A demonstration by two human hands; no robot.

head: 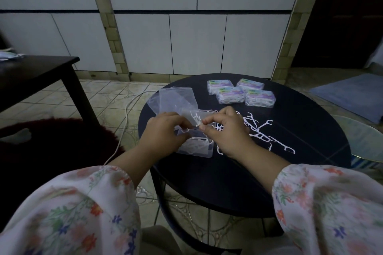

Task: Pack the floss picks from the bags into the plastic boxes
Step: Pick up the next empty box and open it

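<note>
Hands are meeting over a round black table (pixel 228 182): the left hand (pixel 163 130) and right hand (pixel 226 130) are both pinching a small bunch of floss picks (pixel 195 121) between curled fingertips. Just beneath the fingers an open clear plastic box (pixel 199 148) is lying, seemingly with picks inside, though dim light blurs it. Loose floss picks (pixel 261 134) are lying right of the right fingers, empty bags (pixel 176 99) beyond the left fingers, and four filled boxes (pixel 241 93) farther off.

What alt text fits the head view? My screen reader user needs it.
Two hands, left hand and right hand, pinch a small bunch of floss picks above an open clear box on a round dark table. Loose picks, four filled boxes and empty bags lie nearby.
</note>
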